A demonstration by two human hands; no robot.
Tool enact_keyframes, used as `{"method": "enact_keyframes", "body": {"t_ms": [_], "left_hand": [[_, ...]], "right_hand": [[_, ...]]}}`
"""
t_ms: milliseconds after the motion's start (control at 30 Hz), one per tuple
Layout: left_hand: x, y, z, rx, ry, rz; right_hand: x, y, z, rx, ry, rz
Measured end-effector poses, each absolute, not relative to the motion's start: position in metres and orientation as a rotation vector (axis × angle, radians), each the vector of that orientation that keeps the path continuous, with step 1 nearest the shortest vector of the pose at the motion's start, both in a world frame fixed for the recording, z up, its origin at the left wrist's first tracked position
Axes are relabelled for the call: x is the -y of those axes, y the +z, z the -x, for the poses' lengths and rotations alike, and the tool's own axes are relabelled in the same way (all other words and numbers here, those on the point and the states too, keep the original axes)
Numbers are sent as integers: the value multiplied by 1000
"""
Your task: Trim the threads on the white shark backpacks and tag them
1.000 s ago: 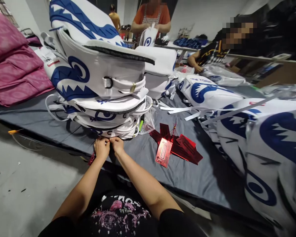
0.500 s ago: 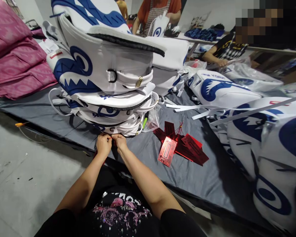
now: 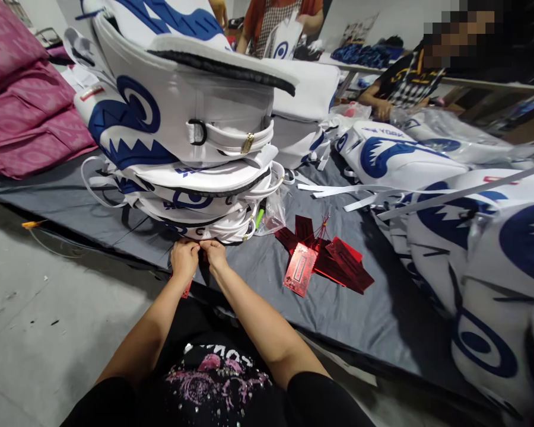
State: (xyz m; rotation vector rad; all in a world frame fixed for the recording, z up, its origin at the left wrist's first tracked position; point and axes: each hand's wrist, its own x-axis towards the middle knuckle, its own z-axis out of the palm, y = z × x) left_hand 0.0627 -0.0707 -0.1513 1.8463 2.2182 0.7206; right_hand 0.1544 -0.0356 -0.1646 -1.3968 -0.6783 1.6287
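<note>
At the front of the table, my left hand (image 3: pixel 185 261) and my right hand (image 3: pixel 214 255) almost meet, each with its fingers pinched. They are right against the lowest of the stacked white-and-blue backpacks (image 3: pixel 204 232). Below my left hand hangs a red hang tag (image 3: pixel 187 289), mostly covered by my wrist. The thin part between my fingertips is too small to make out. To the right of my hands, several red tags (image 3: pixel 301 270) lie fanned out on the cloth, their strings gathered in a bunch.
Pink bags (image 3: pixel 31 112) are piled at the left on the grey-clothed table (image 3: pixel 253 284). More white-and-blue backpacks (image 3: pixel 431 237) with loose straps line the right side. A green item (image 3: pixel 260 217) and clear plastic lie beside the stack. Across the table, a co-worker's hand (image 3: pixel 382 110) touches plastic-wrapped bags.
My hands stay pinched together at the same spot by the lowest backpack. More of the red tag shows below my left wrist. The view has shifted slightly.
</note>
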Motion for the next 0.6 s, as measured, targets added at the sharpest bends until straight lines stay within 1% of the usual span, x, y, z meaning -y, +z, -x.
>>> {"method": "enact_keyframes", "body": {"t_ms": [600], "left_hand": [[72, -146, -59, -2289, 586, -1968]], "right_hand": [[29, -173, -134, 550, 1466, 1327]]}}
